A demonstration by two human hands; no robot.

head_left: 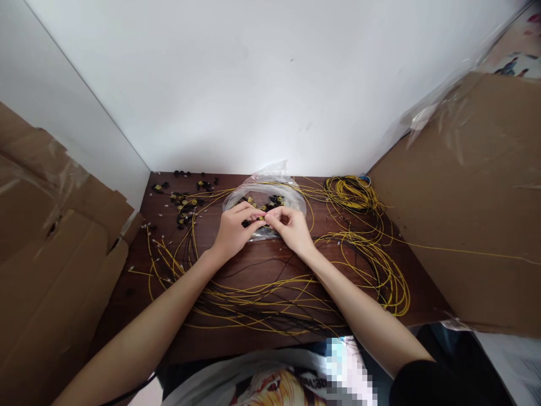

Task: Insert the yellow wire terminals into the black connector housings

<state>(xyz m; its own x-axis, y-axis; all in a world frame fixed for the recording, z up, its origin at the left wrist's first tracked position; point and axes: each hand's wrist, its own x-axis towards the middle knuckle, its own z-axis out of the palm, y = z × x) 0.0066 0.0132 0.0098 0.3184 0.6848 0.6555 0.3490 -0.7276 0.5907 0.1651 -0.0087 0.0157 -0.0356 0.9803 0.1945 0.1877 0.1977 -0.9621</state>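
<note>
Above a clear plastic bag (301,194), my left hand (233,230) and my right hand (293,230) meet with thumbs and forefingers pinched together. Between the fingertips is a small black-and-yellow part (261,218), partly covered by them; its exact kind is too small to tell. Both hands appear closed on it. Inside the bag, just beyond my fingers, lie several similar black-and-yellow parts (276,200). Thin yellow wires (270,282) and dark ones run across the table below my wrists.
More black-and-yellow parts (186,203) lie at the table's back left. A yellow wire coil (353,194) and looped wires (393,270) lie on the right. Cardboard sheets (473,197) flank the brown table (253,259); a white wall (253,84) stands behind it.
</note>
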